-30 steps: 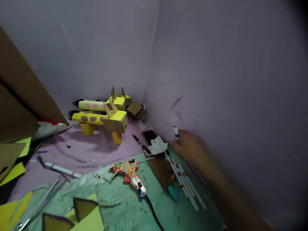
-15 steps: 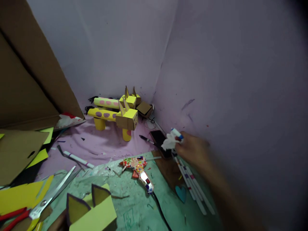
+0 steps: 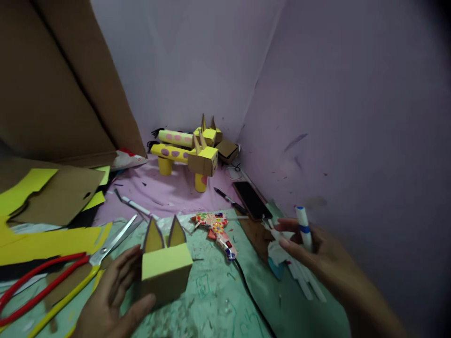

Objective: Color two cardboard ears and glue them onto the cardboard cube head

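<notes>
My left hand (image 3: 118, 291) wraps round the left side of a cardboard box head (image 3: 167, 270) with a pale yellow top and two pointed, dark-edged ears. My right hand (image 3: 306, 246) holds a white marker with a blue band (image 3: 303, 225) upright between thumb and fingers. Crumpled white tissue (image 3: 278, 251) lies just left of that hand, over several white markers (image 3: 303, 279). Between the hands, a flowered glue gun (image 3: 218, 232) rests on the green sheet with its black cord running toward me.
Yellow cardboard giraffes (image 3: 202, 162) stand at the back near a small cardboard box (image 3: 227, 150). A phone (image 3: 252, 201) and a black pen (image 3: 229, 201) lie behind the glue gun. Scissors (image 3: 102, 251), yellow paper (image 3: 52, 244) and cardboard (image 3: 66, 197) cover the left. Walls rise behind and right.
My right hand has drawn back from the phone toward me with the marker, and the tissue is now lower. My left hand has come into view at the box head. The view has shifted left.
</notes>
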A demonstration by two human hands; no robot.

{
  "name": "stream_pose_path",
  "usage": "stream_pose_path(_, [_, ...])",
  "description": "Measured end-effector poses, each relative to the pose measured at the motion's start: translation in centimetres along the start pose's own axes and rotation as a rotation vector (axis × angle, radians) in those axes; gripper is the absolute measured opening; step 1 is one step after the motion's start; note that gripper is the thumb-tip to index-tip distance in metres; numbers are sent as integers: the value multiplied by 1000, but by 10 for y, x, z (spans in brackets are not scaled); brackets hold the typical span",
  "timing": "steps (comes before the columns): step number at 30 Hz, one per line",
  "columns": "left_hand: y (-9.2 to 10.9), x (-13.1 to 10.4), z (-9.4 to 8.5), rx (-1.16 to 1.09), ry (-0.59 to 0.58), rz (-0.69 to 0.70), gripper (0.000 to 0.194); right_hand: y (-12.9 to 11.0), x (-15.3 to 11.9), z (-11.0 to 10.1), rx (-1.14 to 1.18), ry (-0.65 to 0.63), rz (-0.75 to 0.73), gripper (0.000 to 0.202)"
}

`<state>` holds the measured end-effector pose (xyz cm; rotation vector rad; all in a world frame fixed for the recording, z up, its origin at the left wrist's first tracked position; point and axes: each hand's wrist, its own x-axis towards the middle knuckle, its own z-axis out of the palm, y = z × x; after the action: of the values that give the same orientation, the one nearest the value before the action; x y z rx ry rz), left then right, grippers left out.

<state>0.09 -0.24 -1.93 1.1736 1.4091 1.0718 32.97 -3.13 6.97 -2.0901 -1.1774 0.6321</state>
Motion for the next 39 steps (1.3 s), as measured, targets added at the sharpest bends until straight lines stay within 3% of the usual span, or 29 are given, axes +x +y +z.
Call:
stream_pose_path(4, [19,0,4,-45,-34,10,75,-18,-5,35,533,-253,-100,46])
stream_pose_path(8, [17,-1,-2,151,-41,129,76,-45,-7,76,1010,-523,-27,37])
stream_pose_path(11, [13,-4,-7,215,-91,188,78,-57,-12,96,1169,-672,30,31])
stream_pose_path(13, [12,-5,-7,198,-101,198,78,-56,-15,104,1215,-650,7,27])
stream_pose_path(17, [17,-7,-3,94,-59,192,76,-47,-18,116,1264,-455,-82,41])
stream_pose_path(20, [24,-9,-1,-55,-40,119,76,-42,-20,120,1278,-384,-120,24])
stream_pose_path(23, [29,-11,-1,-144,-68,45,71,-43,-23,118,1303,-409,-113,12])
stream_pose_path(27, [30,-15,1,-101,-73,66,66,-44,-28,117,1224,-442,-157,23])
stream_pose_path(30, [26,-16,1,-49,-76,101,63,-41,-31,123,1138,-405,-236,20])
stream_pose_path(34, [19,-12,-5,176,66,195,63,-35,-35,131,973,-368,-431,23])
stream_pose_path(37, [18,-13,-12,312,221,418,52,-37,-40,128,1081,-551,-429,17])
stream_pose_path(39, [20,-18,-17,409,294,664,45,-40,-46,124,1247,-854,-299,8])
